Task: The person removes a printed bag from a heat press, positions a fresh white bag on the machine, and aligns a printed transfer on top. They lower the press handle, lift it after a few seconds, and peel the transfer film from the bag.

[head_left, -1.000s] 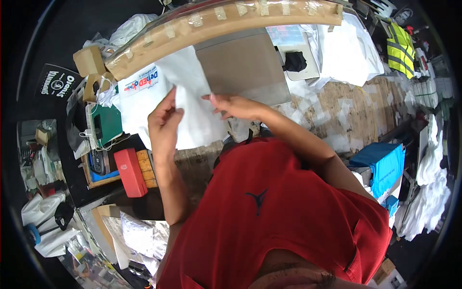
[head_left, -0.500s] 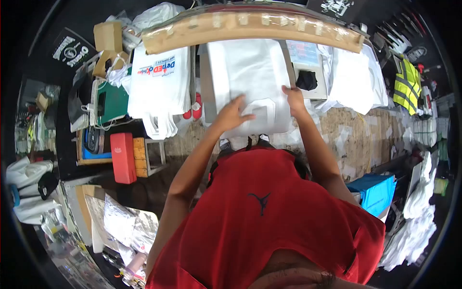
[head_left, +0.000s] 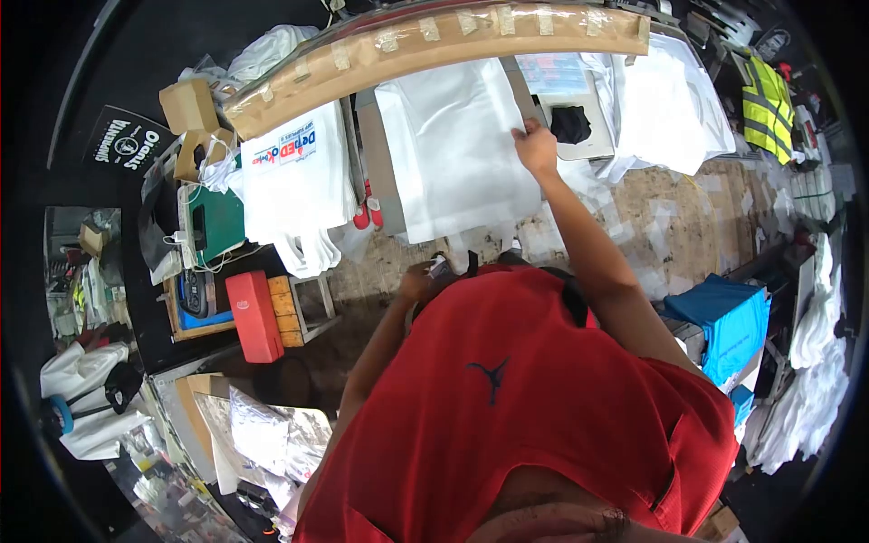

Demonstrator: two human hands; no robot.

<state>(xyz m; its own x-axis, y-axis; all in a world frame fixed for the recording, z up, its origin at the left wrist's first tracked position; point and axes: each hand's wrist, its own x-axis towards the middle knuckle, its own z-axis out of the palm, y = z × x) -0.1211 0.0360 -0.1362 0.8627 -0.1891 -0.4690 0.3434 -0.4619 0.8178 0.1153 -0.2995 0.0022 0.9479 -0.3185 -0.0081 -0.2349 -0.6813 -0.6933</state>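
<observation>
A plain white bag (head_left: 457, 145) lies flat on a grey board (head_left: 380, 172) in front of me. My right hand (head_left: 536, 148) is stretched out to the bag's right edge and pinches the fabric there. My left hand (head_left: 418, 282) is drawn back close to my red shirt, just below the bag's handles (head_left: 471, 246). Its fingers are partly hidden, so I cannot tell whether it holds anything.
A stack of printed white bags (head_left: 297, 176) hangs left of the board. A taped cardboard-wrapped beam (head_left: 434, 41) runs above. More white bags (head_left: 661, 100) and a black item (head_left: 570, 125) lie right. A red box (head_left: 255, 317), blue cloth (head_left: 724, 312) and hi-vis vest (head_left: 765, 104) are around.
The white bag went from held up to lying spread on the board. My left hand has pulled back to my body; my right hand moved up along the bag's right edge.
</observation>
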